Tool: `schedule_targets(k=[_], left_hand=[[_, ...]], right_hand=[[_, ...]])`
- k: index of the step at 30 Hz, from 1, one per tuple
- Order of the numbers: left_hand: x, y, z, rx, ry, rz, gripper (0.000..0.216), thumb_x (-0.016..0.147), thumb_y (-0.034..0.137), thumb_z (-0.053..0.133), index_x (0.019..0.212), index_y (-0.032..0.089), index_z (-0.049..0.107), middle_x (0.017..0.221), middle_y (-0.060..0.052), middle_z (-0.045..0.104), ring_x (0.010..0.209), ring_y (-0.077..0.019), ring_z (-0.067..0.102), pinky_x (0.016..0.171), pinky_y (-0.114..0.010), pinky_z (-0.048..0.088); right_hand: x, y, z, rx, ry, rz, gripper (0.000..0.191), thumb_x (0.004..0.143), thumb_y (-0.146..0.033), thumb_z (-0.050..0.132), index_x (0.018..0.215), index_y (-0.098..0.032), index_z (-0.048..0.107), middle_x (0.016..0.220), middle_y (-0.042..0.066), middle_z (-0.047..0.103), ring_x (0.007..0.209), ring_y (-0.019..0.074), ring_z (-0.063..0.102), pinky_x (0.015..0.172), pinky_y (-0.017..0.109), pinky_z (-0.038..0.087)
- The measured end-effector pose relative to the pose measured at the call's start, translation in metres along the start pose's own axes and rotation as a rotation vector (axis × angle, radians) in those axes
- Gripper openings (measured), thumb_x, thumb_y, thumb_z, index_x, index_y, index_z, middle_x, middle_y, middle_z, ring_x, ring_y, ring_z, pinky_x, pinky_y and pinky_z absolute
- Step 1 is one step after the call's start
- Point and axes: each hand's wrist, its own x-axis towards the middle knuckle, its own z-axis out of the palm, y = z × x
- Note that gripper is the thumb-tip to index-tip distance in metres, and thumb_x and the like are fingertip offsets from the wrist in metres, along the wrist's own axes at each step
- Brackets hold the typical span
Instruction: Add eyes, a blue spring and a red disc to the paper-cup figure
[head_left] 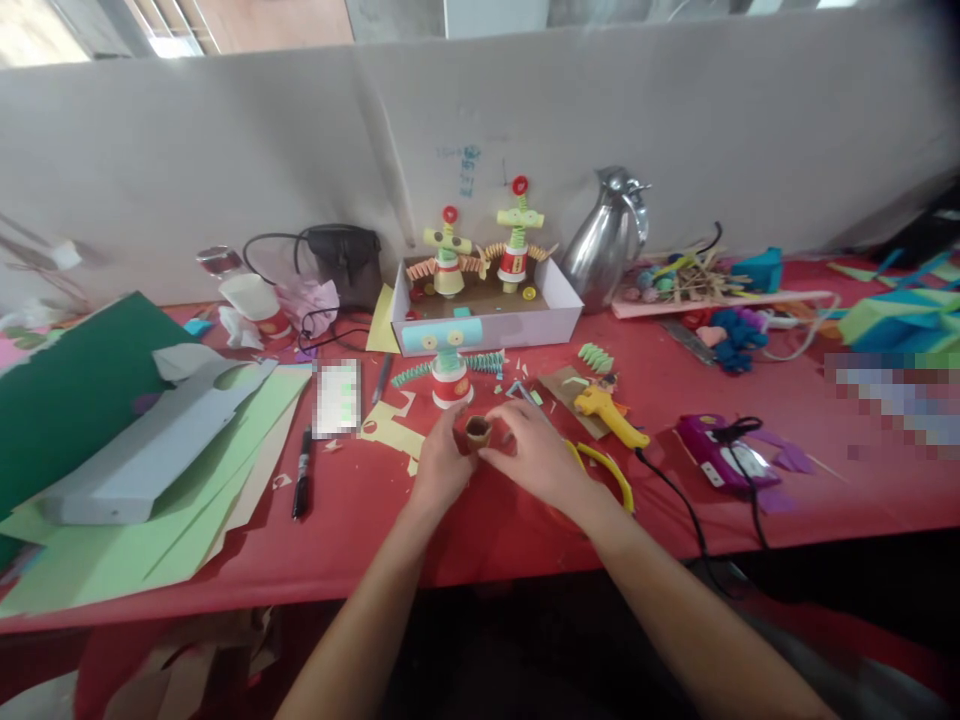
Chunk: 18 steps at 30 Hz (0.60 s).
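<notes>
Between my two hands is a short brown cardboard tube (478, 436), its open end facing up. My left hand (444, 458) is closed round its left side. The fingers and thumb of my right hand (534, 452) pinch it from the right. Just beyond stands a figure made from a paper cup (452, 385), with a pale blue tube head, drawn eyes and folded teal paper arms. Yellow-handled scissors (611, 475) lie partly under my right forearm. Cut yellow paper (394, 432) lies to the left of my hands.
A yellow glue gun (611, 415) rests on cardboard at the right, its black cord running off the front edge. Behind, a white box (487, 335) holds two similar figures beside a steel jug (609, 235). A black marker (301, 475) and green paper sheets (247, 420) lie left.
</notes>
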Motion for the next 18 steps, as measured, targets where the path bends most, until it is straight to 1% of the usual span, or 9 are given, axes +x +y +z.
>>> schedule_targets(k=[3,5,6,8,10,12,14,16,18], left_hand=[[0.002,0.000,0.001,-0.024,-0.056,0.033,0.051,0.069,0.006,0.059,0.117,0.021,0.066,0.103,-0.004,0.074,0.081,-0.0177,0.066,0.077,-0.031,0.051],[0.001,0.000,0.001,-0.022,-0.064,0.029,0.032,0.075,0.016,0.063,0.106,0.021,0.070,0.082,-0.001,0.072,0.070,-0.0164,0.063,0.068,-0.028,0.049],[0.000,0.000,0.001,-0.025,-0.058,0.021,0.028,0.076,0.021,0.065,0.104,0.021,0.070,0.076,0.001,0.070,0.065,-0.0155,0.061,0.064,-0.027,0.047],[-0.002,-0.001,0.000,-0.036,-0.034,-0.002,0.028,0.077,0.028,0.068,0.103,0.021,0.071,0.071,0.002,0.067,0.060,-0.0141,0.058,0.059,-0.025,0.045],[-0.004,-0.003,0.000,-0.032,-0.015,-0.025,0.027,0.075,0.027,0.070,0.102,0.021,0.071,0.070,0.001,0.067,0.059,-0.0134,0.057,0.058,-0.024,0.044],[-0.005,-0.003,0.000,-0.026,0.032,-0.015,0.026,0.075,0.025,0.070,0.101,0.022,0.072,0.075,0.000,0.069,0.061,-0.0131,0.058,0.060,-0.024,0.045],[-0.007,-0.003,-0.001,-0.026,0.092,0.018,0.025,0.076,0.023,0.069,0.101,0.023,0.072,0.083,-0.001,0.072,0.063,-0.0126,0.058,0.063,-0.024,0.047],[-0.008,-0.002,-0.002,-0.014,0.116,0.048,0.025,0.077,0.023,0.068,0.102,0.023,0.071,0.087,-0.001,0.072,0.065,-0.0125,0.059,0.065,-0.024,0.047],[-0.009,-0.001,-0.003,0.019,0.091,0.055,0.025,0.077,0.023,0.068,0.101,0.022,0.071,0.086,-0.001,0.072,0.065,-0.0130,0.060,0.065,-0.025,0.047]], right_hand=[[0.005,-0.001,0.007,-0.009,0.003,-0.024,0.013,0.086,-0.023,0.067,0.099,-0.023,0.066,0.116,0.008,0.057,0.104,0.0213,0.061,0.088,0.037,0.051],[0.006,-0.004,0.007,0.028,0.056,0.001,0.004,0.087,-0.022,0.065,0.087,-0.022,0.069,0.120,0.008,0.057,0.100,0.0203,0.062,0.088,0.037,0.051],[0.006,-0.005,0.005,0.055,0.100,0.009,0.006,0.087,-0.021,0.066,0.083,-0.022,0.070,0.118,0.007,0.058,0.098,0.0197,0.062,0.087,0.036,0.050],[0.003,-0.007,-0.003,0.116,0.200,-0.002,0.009,0.087,-0.019,0.066,0.078,-0.022,0.069,0.107,0.005,0.062,0.092,0.0183,0.062,0.085,0.034,0.049],[0.000,-0.008,-0.014,0.165,0.296,-0.026,0.011,0.088,-0.019,0.064,0.078,-0.021,0.066,0.095,0.004,0.064,0.086,0.0174,0.061,0.079,0.031,0.049],[-0.004,-0.007,-0.022,0.181,0.364,-0.021,0.015,0.091,-0.021,0.059,0.076,-0.021,0.061,0.089,0.003,0.064,0.082,0.0171,0.060,0.074,0.029,0.047],[-0.006,-0.006,-0.025,0.166,0.344,-0.013,0.020,0.095,-0.025,0.053,0.076,-0.021,0.058,0.086,0.003,0.063,0.081,0.0172,0.059,0.072,0.029,0.046],[-0.004,-0.007,-0.020,0.108,0.237,-0.030,0.016,0.095,-0.030,0.054,0.083,-0.021,0.061,0.091,0.004,0.063,0.083,0.0179,0.060,0.076,0.030,0.046],[0.001,-0.009,-0.010,0.005,0.120,-0.050,0.012,0.092,-0.034,0.061,0.093,-0.022,0.063,0.099,0.005,0.062,0.091,0.0195,0.059,0.082,0.032,0.046]])
